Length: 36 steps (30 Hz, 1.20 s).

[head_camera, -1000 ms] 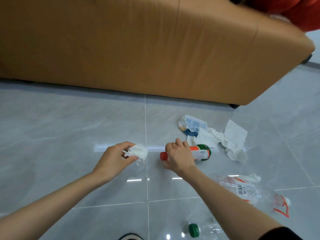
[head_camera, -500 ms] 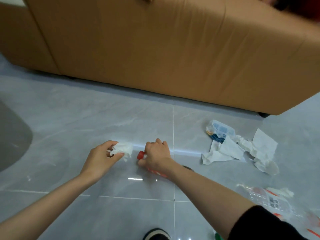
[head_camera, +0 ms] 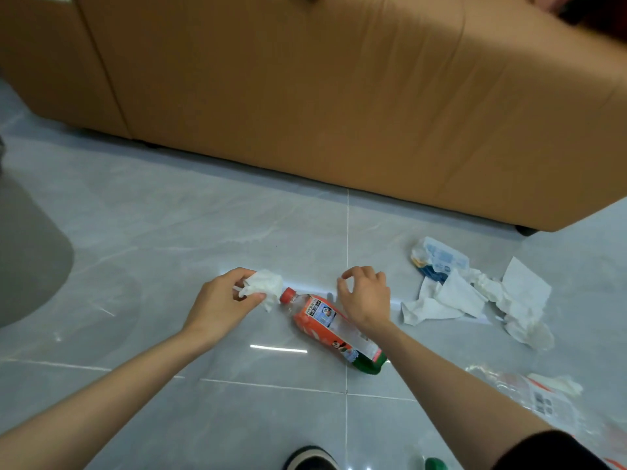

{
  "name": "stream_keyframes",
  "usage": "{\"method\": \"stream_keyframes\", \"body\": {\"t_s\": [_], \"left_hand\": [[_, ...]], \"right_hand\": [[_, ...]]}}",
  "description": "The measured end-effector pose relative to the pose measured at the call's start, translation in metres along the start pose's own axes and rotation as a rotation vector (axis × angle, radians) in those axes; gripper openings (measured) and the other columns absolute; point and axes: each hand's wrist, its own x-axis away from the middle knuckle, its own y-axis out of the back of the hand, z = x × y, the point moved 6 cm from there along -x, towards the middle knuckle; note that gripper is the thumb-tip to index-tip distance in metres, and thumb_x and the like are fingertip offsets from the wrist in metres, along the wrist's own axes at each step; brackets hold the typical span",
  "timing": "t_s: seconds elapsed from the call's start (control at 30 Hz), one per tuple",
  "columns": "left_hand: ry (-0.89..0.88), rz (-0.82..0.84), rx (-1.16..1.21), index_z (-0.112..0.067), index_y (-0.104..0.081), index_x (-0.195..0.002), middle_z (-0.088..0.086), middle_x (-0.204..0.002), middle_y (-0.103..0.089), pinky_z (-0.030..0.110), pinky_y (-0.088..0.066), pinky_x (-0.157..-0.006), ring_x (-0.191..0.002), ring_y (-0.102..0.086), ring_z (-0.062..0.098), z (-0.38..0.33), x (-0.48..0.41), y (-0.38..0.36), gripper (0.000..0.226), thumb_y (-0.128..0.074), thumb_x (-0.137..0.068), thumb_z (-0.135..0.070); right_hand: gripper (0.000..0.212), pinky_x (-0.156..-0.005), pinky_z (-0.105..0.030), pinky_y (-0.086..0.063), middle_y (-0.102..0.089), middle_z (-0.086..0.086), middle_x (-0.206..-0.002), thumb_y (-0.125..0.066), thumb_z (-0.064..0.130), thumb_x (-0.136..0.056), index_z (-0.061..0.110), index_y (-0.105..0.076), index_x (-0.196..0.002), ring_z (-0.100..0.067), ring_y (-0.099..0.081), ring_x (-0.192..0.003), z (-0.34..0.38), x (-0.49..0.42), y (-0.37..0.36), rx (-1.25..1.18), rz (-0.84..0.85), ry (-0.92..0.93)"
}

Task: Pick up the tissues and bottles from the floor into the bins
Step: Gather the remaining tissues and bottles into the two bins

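My left hand (head_camera: 222, 305) is shut on a crumpled white tissue (head_camera: 265, 284) just above the grey floor. A plastic bottle (head_camera: 334, 329) with a red cap, orange label and green base lies on the floor between my hands. My right hand (head_camera: 365, 298) hovers over the bottle's upper side, fingers curled and apart, holding nothing. To the right lie several loose white tissues (head_camera: 451, 298) and a blue-and-white tissue packet (head_camera: 439, 257). A crushed clear bottle (head_camera: 529, 396) lies at the lower right.
A tan sofa (head_camera: 339, 96) fills the back and stands close behind the litter. A dark grey rounded object (head_camera: 27, 252) sits at the left edge. My shoe (head_camera: 312, 459) and a green bottle cap (head_camera: 436, 464) show at the bottom edge.
My right hand has let go of the orange-labelled bottle and lifted off it; the bottle now lies on the floor. The left hand still holds its tissue. The view shifted left.
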Motion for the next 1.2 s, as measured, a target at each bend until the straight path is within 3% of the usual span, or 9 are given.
{"method": "stream_keyframes", "body": {"t_s": [0.2,0.43,0.53,0.67,0.73,0.87,1.0,1.07,1.2], "left_hand": [[-0.058,0.068,0.003,-0.031,-0.064,-0.093,-0.016,-0.078,-0.062,0.005,-0.04,-0.059,-0.064,-0.059,-0.006,-0.029,-0.009,-0.038,0.022,-0.073,-0.079,-0.017],[-0.095,0.168,-0.002,-0.033,-0.063,-0.096,-0.017,-0.08,-0.058,0.009,-0.039,-0.056,-0.061,-0.059,-0.003,-0.059,-0.014,-0.086,0.022,-0.071,-0.081,-0.018],[-0.095,0.188,-0.003,-0.033,-0.062,-0.098,-0.018,-0.082,-0.058,0.011,-0.041,-0.057,-0.065,-0.06,-0.002,-0.063,-0.014,-0.098,0.022,-0.071,-0.082,-0.019],[-0.087,0.184,-0.019,-0.032,-0.061,-0.099,-0.019,-0.085,-0.058,0.014,-0.046,-0.059,-0.068,-0.061,-0.003,-0.062,-0.012,-0.104,0.022,-0.071,-0.083,-0.021],[-0.079,0.191,-0.03,-0.031,-0.061,-0.102,-0.018,-0.088,-0.06,0.016,-0.049,-0.06,-0.072,-0.062,-0.001,-0.059,-0.011,-0.104,0.023,-0.07,-0.083,-0.023],[-0.068,0.185,-0.016,-0.031,-0.06,-0.103,-0.016,-0.089,-0.059,0.013,-0.046,-0.056,-0.075,-0.063,0.001,-0.056,-0.011,-0.103,0.022,-0.069,-0.084,-0.024],[-0.064,0.173,0.019,-0.029,-0.063,-0.101,-0.012,-0.09,-0.063,0.016,-0.047,-0.059,-0.075,-0.065,0.004,-0.058,-0.015,-0.099,0.02,-0.069,-0.084,-0.021],[-0.06,0.162,0.031,-0.028,-0.064,-0.101,-0.013,-0.09,-0.065,0.018,-0.048,-0.061,-0.076,-0.066,0.004,-0.058,-0.016,-0.095,0.02,-0.069,-0.083,-0.022],[-0.061,0.137,0.051,-0.028,-0.065,-0.099,-0.012,-0.087,-0.067,0.013,-0.045,-0.059,-0.071,-0.065,0.0,-0.057,-0.016,-0.087,0.018,-0.069,-0.083,-0.021]], "right_hand": [[0.038,-0.102,-0.041,-0.036,-0.028,-0.009,-0.148,-0.048,0.02,-0.093,0.021,-0.046,-0.131,-0.032,-0.028,-0.131,-0.11,0.011,0.015,-0.028,0.068,-0.341],[0.056,-0.104,-0.04,-0.038,-0.036,-0.011,-0.142,-0.054,0.016,-0.089,0.017,-0.036,-0.142,-0.033,-0.037,-0.126,-0.158,0.022,-0.001,-0.07,0.225,-0.342],[0.053,-0.097,-0.034,-0.041,-0.05,-0.009,-0.128,-0.064,0.024,-0.085,0.016,-0.044,-0.134,-0.026,-0.047,-0.118,-0.153,0.022,0.001,-0.113,0.185,-0.294],[0.052,-0.086,-0.032,-0.046,-0.063,0.002,-0.102,-0.065,0.055,-0.078,0.027,-0.05,-0.119,-0.017,-0.052,-0.103,-0.143,0.024,-0.003,-0.156,0.211,-0.269],[0.052,-0.087,-0.033,-0.046,-0.062,0.0,-0.104,-0.065,0.061,-0.076,0.026,-0.054,-0.113,-0.016,-0.051,-0.102,-0.142,0.026,-0.006,-0.172,0.238,-0.28],[0.037,-0.089,-0.028,-0.036,-0.043,-0.006,-0.125,-0.068,0.046,-0.081,0.02,-0.059,-0.106,-0.024,-0.036,-0.117,-0.145,0.028,-0.007,-0.116,0.199,-0.289],[0.026,-0.091,-0.035,-0.035,-0.037,-0.007,-0.125,-0.066,0.04,-0.085,0.021,-0.06,-0.102,-0.033,-0.032,-0.121,-0.143,0.027,-0.007,-0.065,0.235,-0.364],[0.022,-0.093,-0.037,-0.038,-0.041,-0.008,-0.124,-0.061,0.034,-0.088,0.019,-0.06,-0.104,-0.033,-0.039,-0.117,-0.143,0.023,-0.009,-0.045,0.262,-0.371],[0.016,-0.074,-0.027,-0.039,-0.059,-0.01,-0.112,-0.057,0.019,-0.089,0.01,-0.058,-0.102,-0.025,-0.055,-0.099,-0.144,0.02,-0.012,-0.083,0.237,-0.347]]}}
